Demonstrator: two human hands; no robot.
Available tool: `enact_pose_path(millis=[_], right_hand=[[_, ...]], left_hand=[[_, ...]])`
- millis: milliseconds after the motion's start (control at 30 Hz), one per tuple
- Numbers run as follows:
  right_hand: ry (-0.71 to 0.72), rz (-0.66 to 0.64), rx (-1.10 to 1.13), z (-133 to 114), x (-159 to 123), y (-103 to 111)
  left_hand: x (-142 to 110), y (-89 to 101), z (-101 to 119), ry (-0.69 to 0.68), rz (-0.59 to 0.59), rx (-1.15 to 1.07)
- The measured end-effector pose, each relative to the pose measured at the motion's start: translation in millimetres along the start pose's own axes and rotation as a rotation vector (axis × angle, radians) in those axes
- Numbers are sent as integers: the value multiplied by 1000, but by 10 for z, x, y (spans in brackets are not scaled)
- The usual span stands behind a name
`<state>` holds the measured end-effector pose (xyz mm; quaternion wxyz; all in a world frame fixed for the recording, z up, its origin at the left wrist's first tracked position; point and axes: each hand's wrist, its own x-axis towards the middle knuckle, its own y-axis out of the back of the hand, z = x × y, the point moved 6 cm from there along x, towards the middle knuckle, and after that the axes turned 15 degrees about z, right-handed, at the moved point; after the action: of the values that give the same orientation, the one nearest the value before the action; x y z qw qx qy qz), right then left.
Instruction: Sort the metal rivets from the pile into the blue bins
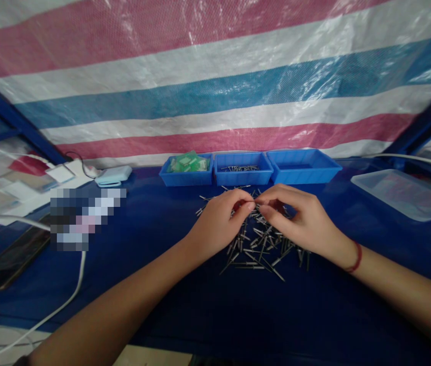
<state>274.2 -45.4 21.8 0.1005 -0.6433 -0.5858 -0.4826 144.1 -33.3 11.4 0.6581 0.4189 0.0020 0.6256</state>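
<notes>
A loose pile of metal blind rivets (263, 239) lies on the blue tabletop, thin pins with thicker ends pointing every way. Over the far part of this pile, my left hand (223, 216) is closed, thumb and forefinger pinched together. My right hand (301, 213) faces it from the other side, its fingers also in a pinch. The fingertips of both hands nearly meet, and whatever sits between them is too small and covered to make out. Some rivets are hidden beneath the hands.
Behind the pile stand three blue bins: one with green packets (188, 162), a middle bin (243, 177) with some rivets, and a right bin (303, 175). A clear plastic lid (402, 195) lies right. Leftward are a phone (12, 256), white cable (80, 279) and power strip (35, 195).
</notes>
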Motion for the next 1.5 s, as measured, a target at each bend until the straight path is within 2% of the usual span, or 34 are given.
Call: enact_pose_path(millis=[133,233,433,533,700,867,1067,1333,1500], right_hand=[[-67,-53,8,16,-31,-47],[-122,-104,47,3,-58,-107],[-235,-67,162,46,-69,-122],[-295,-4,174,108,-66,-93],[-364,74,234,142,-57,-64],[-428,52,387,127,-55,-87],[-482,73,433,165,-61,-97],[-393,87,382,114,-66,-71],[-368,98,380,85,-52,-54]], left_hand=[[0,57,-74,153,126,-268],[-24,15,-91,251,114,-408],[-56,-9,-70,314,130,-427],[-69,-35,-95,354,89,-404],[-96,-70,-102,308,-4,-311],[-92,-79,-87,232,-53,-211],[-74,-54,-69,176,-12,-208],[-77,-52,-61,194,-4,-176],[-78,8,-60,177,69,-147]])
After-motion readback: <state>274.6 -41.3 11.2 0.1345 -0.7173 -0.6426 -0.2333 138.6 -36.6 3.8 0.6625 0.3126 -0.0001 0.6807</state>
